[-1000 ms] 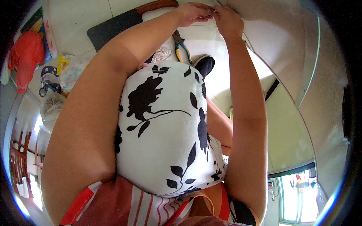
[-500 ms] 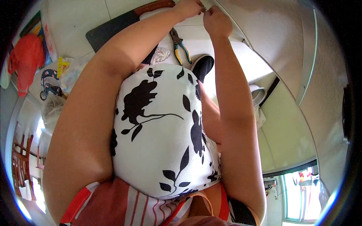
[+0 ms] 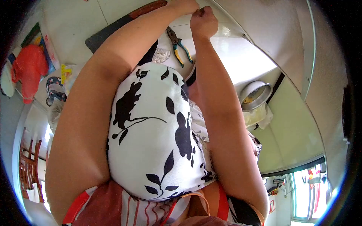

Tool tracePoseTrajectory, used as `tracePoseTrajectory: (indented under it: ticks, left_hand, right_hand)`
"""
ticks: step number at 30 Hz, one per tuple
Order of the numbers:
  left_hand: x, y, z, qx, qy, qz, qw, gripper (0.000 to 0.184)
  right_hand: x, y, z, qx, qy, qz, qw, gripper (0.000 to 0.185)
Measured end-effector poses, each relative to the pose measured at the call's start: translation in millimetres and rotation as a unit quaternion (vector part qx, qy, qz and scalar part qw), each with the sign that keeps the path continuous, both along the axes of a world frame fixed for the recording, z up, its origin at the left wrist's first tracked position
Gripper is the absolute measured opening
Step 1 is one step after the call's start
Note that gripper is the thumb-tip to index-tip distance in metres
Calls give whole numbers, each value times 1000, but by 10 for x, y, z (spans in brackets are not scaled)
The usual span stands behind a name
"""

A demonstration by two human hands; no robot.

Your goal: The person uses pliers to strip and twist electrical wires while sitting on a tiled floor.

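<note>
My left hand [image 3: 184,6] is at the top edge of the view, partly cut off, its fingers closed. Right beside it, my right hand [image 3: 204,23] is curled into a pinch with its fingertips towards the left hand. Whatever lies between the fingertips is too small to make out. Below the hands, pliers [image 3: 176,44] with yellow and teal handles lie on the pale floor. A dark-bladed cleaver [image 3: 113,33] with a wooden handle lies to the left, partly behind my left forearm. A small whitish heap [image 3: 161,55] sits near the pliers.
A metal basin [image 3: 256,96] with something yellow in it stands to the right, above a light plastic bag [image 3: 260,116]. On the left are a red plastic bag [image 3: 30,71] and a patterned slipper [image 3: 55,89]. My lap [image 3: 151,132] in black-and-white cloth fills the middle.
Both hands have shifted a little to the left, staying close together with fingers pinched. The view has moved, so more of the metal basin shows. The pliers and cleaver lie as before.
</note>
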State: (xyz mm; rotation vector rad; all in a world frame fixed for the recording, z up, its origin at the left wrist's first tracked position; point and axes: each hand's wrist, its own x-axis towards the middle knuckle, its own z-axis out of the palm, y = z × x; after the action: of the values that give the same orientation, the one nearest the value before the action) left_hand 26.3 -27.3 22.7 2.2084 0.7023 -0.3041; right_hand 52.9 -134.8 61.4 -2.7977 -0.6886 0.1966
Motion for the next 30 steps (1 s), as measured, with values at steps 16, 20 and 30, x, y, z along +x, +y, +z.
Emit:
tracePoseTrajectory:
  ticks: [16,20,30]
  left_hand:
    - [171,39,501,93,73,-121,986,22]
    - [141,135,412,144,20,-196,970,23]
    - [360,-302,118,158,-174,241,942,31]
  right_hand:
    - [-163,-12,-274,167,151,-156,962,17]
    - [-118,4,-142,109,110,-130,979,16]
    - [-230,157,-395,296,139,-180,928,20]
